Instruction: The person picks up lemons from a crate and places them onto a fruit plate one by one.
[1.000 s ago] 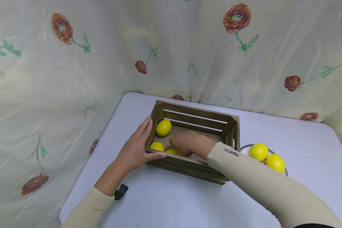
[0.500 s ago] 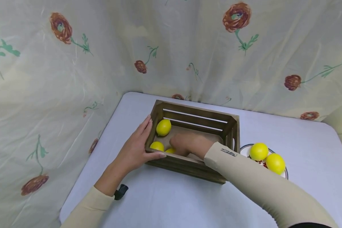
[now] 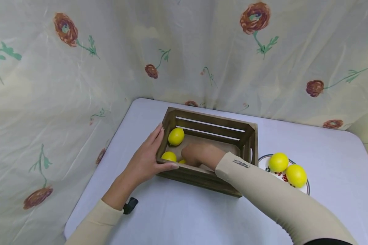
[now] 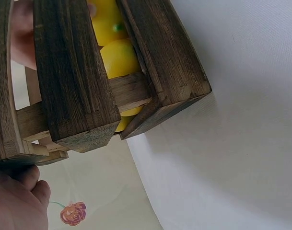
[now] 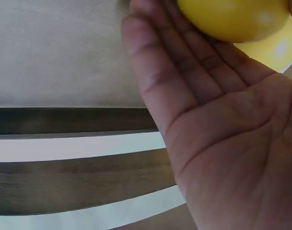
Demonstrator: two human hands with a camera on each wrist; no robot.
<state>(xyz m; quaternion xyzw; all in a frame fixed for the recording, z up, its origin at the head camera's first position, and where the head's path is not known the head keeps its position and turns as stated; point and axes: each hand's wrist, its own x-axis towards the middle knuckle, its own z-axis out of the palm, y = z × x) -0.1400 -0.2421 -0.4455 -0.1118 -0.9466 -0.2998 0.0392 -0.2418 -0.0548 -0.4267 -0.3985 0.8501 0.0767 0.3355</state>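
Right hand (image 3: 199, 153) is down inside the crate (image 3: 213, 120), close to the front edge and left of the middle. Grip narrow: it holds a lemon (image 5: 234, 19) between thumb and nearly straight fingers; whether the hand bears its weight cannot be told. Key relation, as judged: the lemon sits on the front-left side of the grip, toward the crate's front-left corner, where the corner lemon (image 3: 169, 157) lies just beside it; contact between the two cannot be told. Right hand is the nearer, being on the fruit; left hand (image 3: 144, 163) grips the crate from outside at that same corner, fingers along the left edge, thumb on the front rim. Back lemon (image 3: 176, 136) lies by the left edge, farther back. Plate (image 3: 264, 162) on the table (image 3: 331, 163), off the crate's right edge, carries two lemons. Pointing: a green spot, probably one end of the held lemon, faces the front slats; long axis likely runs front to back, though the fingers hide too much to be sure.
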